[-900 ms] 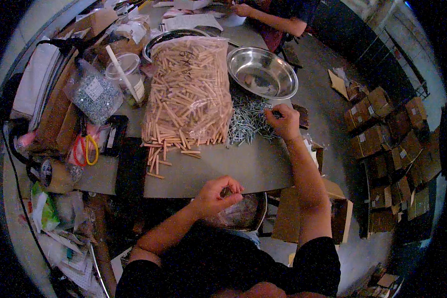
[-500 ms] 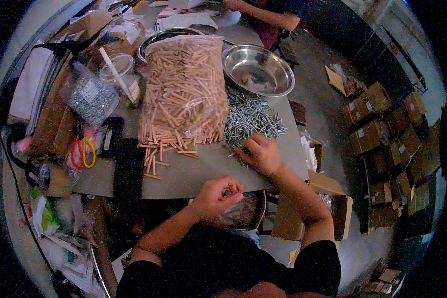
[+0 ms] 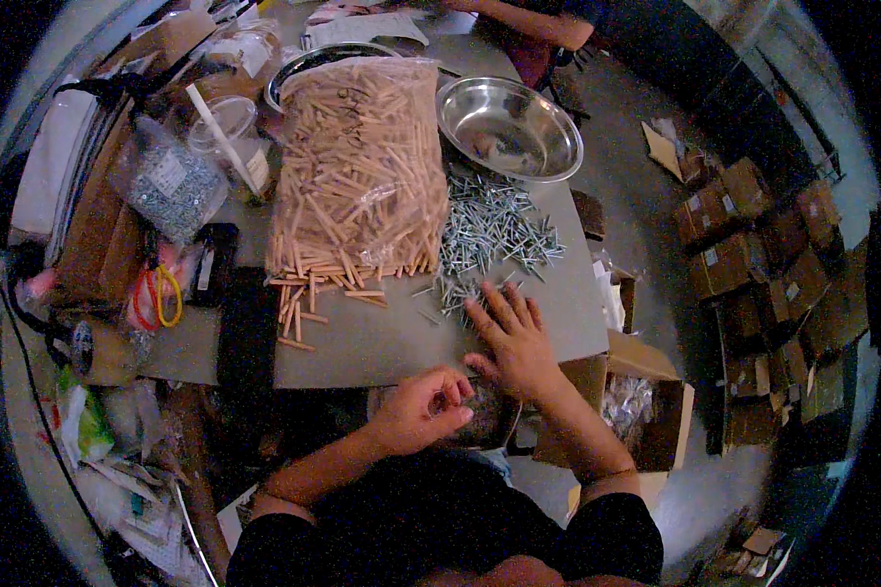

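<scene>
while the right hand (image 3: 512, 350) is splayed by the screws (image 3: 499, 227), gripping nothing visible, the left hand (image 3: 419, 411) curls loosely (whether around anything, one cannot tell); a few screws lie apart, most are left heaped beside the peg bag (image 3: 357, 161).

The left hand (image 3: 423, 411) curls, hiding whether it holds anything. The bag of wooden pegs (image 3: 357, 176) covers part of the bowl (image 3: 299, 65) behind it. The top edge cuts off another person (image 3: 538, 23). The metal fasteners' (image 3: 501, 227) tips are too small to tell.
</scene>
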A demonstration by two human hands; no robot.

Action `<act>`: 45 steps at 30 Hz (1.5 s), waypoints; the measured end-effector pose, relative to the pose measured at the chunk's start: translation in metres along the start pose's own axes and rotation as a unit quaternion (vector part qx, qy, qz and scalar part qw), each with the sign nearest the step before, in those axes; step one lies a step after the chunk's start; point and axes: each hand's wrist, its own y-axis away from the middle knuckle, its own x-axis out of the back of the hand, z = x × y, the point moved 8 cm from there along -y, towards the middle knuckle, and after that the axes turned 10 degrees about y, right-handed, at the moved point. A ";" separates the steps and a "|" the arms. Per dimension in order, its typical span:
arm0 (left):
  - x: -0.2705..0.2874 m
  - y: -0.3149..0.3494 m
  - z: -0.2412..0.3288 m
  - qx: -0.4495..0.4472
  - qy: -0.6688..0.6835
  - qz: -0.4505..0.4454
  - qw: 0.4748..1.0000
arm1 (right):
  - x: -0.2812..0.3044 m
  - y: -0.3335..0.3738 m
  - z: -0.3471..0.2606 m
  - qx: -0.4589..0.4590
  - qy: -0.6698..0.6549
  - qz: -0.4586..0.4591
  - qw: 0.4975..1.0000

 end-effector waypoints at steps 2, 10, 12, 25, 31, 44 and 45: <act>0.004 0.003 -0.004 0.041 -0.017 0.030 0.999 | -0.001 0.002 -0.002 -0.003 -0.003 0.019 1.000; 0.041 -0.023 0.020 -0.015 -0.362 0.088 0.928 | -0.005 0.006 -0.007 0.000 -0.016 0.000 1.000; 0.041 -0.033 0.021 -0.027 -0.371 0.068 0.926 | 0.003 -0.003 -0.002 -0.035 -0.016 0.014 0.999; 0.037 -0.032 0.035 -0.162 -0.375 0.116 0.905 | 0.008 0.002 0.012 -0.086 -0.070 0.078 0.991; 0.005 0.006 0.005 -0.043 -0.112 -0.029 0.992 | -0.006 0.048 0.048 -0.200 -0.179 0.134 0.954; -0.024 0.020 -0.053 0.108 -0.016 -0.072 0.991 | 0.001 0.027 0.026 -0.197 -0.198 0.192 0.941; -0.024 0.021 -0.058 0.127 -0.024 -0.076 0.989 | 0.000 0.033 0.031 -0.211 -0.210 0.194 0.935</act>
